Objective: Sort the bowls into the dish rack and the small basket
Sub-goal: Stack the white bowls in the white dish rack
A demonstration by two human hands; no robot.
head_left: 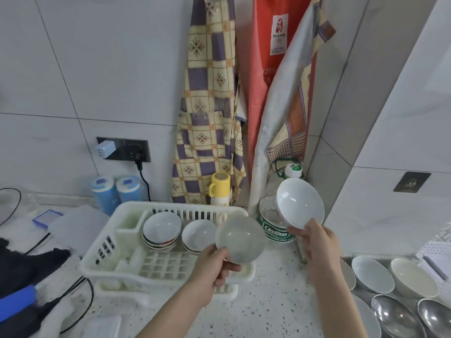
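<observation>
Two bowls held over the rack

Left hand (214, 267) pinches a blurred pale glass bowl (240, 239); right hand (314, 242) grips a white ceramic bowl (300, 203) by its rim, lower centre above the white plastic dish rack (114, 240). Either thin grip could slip and chip the stacked bowls (161, 230).

Two white bowl stacks (161, 231) stand inside the white dish rack (127, 240).

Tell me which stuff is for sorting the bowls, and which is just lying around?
For the job: dish rack, stacked bowls in it, glass bowl in left hand, white bowl in right hand, waiting bowls.

Just lying around: yellow flask, blue containers, water jug, hanging aprons.
</observation>
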